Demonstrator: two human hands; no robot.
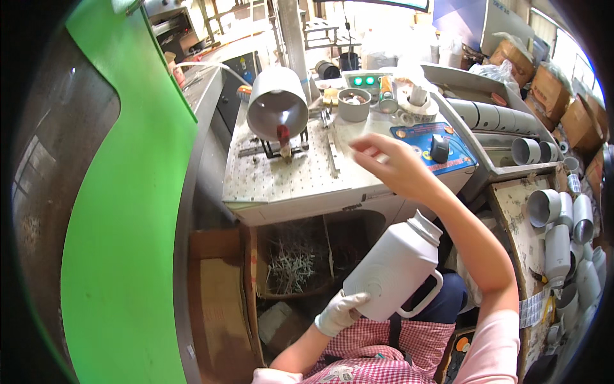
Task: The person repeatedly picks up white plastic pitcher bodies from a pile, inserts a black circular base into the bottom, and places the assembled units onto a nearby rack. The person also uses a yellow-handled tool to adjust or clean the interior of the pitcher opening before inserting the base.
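My left hand (341,309), in a pale glove, grips the lower end of a light grey bottle body (391,269) with a side handle. The bottle is tilted in front of my lap, its threaded neck pointing up and to the right. My bare right hand (381,156) is raised over the worktable (283,185), near a metal ruler-like strip (332,151). Its fingers are blurred and slightly curled, with a gap at the thumb and nothing visible between them. On the table's left, a light grey cylindrical vessel (278,105) rests on a black bracket (273,149).
A mouse (439,149) lies on a blue mat (460,139) to the right. Behind are a round tub (354,105) and a tape roll (422,113). Several bottle bodies (557,254) crowd the right bench. A green surface (124,240) runs along the left, beside a cardboard box (220,297).
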